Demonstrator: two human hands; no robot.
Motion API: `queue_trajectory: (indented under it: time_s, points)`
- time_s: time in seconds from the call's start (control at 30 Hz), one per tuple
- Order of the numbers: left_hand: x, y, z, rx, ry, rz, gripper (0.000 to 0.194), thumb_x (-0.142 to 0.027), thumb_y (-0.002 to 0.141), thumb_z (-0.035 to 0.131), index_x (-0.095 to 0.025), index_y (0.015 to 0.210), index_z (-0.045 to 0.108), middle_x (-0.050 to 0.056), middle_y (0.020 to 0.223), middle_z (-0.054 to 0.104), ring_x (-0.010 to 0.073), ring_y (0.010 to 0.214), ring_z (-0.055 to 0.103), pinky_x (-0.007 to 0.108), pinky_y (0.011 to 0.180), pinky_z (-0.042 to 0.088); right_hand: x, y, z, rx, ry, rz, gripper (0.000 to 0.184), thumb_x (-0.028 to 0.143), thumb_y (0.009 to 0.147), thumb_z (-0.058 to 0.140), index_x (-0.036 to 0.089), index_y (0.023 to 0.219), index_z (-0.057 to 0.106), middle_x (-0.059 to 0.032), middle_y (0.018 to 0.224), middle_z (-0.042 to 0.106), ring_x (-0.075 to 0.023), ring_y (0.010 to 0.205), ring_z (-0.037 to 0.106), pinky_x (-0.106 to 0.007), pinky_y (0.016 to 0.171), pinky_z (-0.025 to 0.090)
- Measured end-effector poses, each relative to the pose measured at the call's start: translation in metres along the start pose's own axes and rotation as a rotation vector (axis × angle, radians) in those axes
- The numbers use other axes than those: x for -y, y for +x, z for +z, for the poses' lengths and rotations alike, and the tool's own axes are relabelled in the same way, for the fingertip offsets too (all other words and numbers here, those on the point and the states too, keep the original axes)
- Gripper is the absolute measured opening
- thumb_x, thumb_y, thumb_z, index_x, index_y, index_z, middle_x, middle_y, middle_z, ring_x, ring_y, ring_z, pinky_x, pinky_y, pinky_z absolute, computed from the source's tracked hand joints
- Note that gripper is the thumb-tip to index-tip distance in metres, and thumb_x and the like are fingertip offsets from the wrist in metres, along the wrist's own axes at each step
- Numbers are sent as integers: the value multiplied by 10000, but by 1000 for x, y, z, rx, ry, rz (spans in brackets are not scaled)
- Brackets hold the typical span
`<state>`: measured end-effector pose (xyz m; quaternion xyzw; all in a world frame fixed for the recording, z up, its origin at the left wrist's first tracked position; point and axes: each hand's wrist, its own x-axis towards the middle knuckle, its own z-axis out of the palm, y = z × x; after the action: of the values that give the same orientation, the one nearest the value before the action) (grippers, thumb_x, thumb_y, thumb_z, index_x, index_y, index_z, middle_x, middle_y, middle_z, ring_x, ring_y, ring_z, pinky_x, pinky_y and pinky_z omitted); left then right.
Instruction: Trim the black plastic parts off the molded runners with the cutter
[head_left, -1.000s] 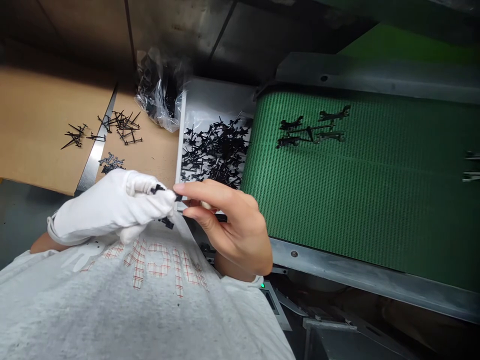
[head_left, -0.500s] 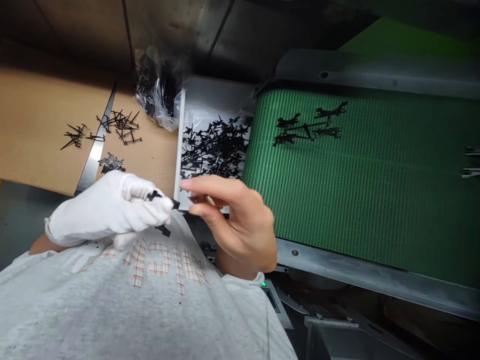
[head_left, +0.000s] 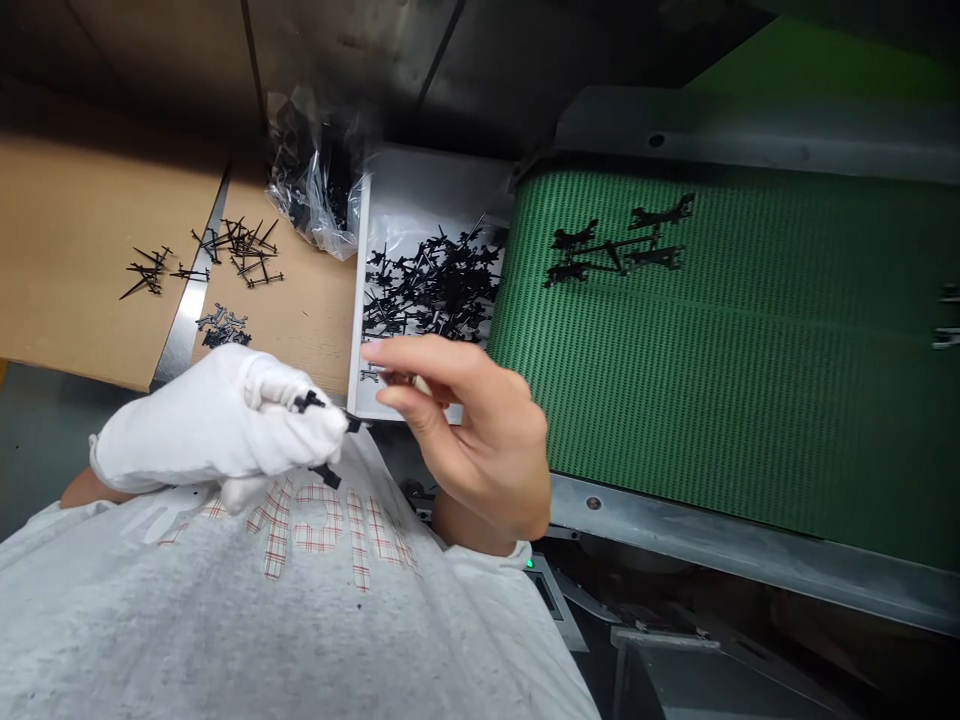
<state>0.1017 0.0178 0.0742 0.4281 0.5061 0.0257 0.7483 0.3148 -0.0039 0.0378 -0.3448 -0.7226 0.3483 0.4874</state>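
Observation:
My left hand (head_left: 225, 425), in a white glove, pinches a small black plastic part (head_left: 328, 476) in front of my shirt. Black ends of it stick out between and below the fingers; the rest is hidden. Just to the right is my bare right hand (head_left: 480, 430), its thumb and forefinger bent toward the part but apart from it. Its other fingers curl around something small with a brownish edge, too hidden to name. Behind my hands, a white tray (head_left: 358, 300) holds a heap of thin black plastic parts (head_left: 442, 285).
A green conveyor belt (head_left: 712, 400) on the right carries several black parts (head_left: 619, 245) and another piece (head_left: 946, 315) at the far edge. Small piles of black parts (head_left: 240, 245) lie on brown cardboard (head_left: 315, 310) at left. A clear plastic bag (head_left: 319, 190) stands behind.
The black part in my left hand has tipped slightly downward. My right thumb and forefinger have shifted up a little. The piece at the belt's right edge sits slightly farther right.

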Motion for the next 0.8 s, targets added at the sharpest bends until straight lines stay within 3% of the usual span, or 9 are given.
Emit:
queue_trajectory:
  time_s: [0.1, 0.23, 0.33, 0.47, 0.63, 0.8]
  points:
    - [-2, 2, 1, -86, -8, 92, 453, -581, 764, 728, -194, 600, 561, -45, 307, 420, 82, 293, 360, 236, 388, 386, 2, -2, 0, -43, -16, 14, 256, 183, 993, 619, 249, 1238, 649, -15, 1106, 781, -147, 900, 757, -268, 772, 644]
    - [-1, 6, -1, -158, -45, 99, 527, -660, 778, 693, -208, 576, 513, -42, 280, 363, 116, 334, 397, 243, 381, 356, 5, -6, 0, 100, -4, -32, 213, 230, 983, 649, 191, 1192, 639, -32, 1030, 793, -128, 820, 747, -233, 696, 610]
    - [1, 8, -2, -175, -47, 111, 529, -678, 783, 684, -211, 597, 519, -50, 276, 353, 112, 323, 377, 244, 377, 334, 6, -7, 1, 179, -32, -28, 160, 237, 995, 630, 170, 1141, 644, -25, 927, 783, -120, 759, 728, -230, 659, 579]
    - [1, 7, -2, -183, -57, 144, 562, -641, 801, 691, -218, 550, 421, -42, 272, 360, 113, 311, 388, 239, 360, 318, 4, -6, 3, 173, -35, -15, 142, 233, 997, 628, 184, 1129, 642, -12, 896, 762, -110, 725, 697, -228, 631, 551]
    - [-1, 7, 0, -148, -105, 133, 536, -604, 829, 685, -209, 564, 436, -45, 287, 395, 70, 272, 292, 219, 326, 282, 2, -6, 5, 168, -32, -19, 118, 209, 1011, 600, 211, 1121, 643, 13, 813, 715, -102, 643, 632, -232, 568, 507]
    - [-1, 8, 1, -177, -71, 175, 554, -607, 837, 671, -209, 547, 418, -42, 273, 357, 85, 284, 335, 208, 323, 275, 1, -6, 5, 171, -55, -16, 133, 198, 1009, 601, 223, 1132, 647, 22, 791, 693, -101, 615, 596, -241, 543, 479]
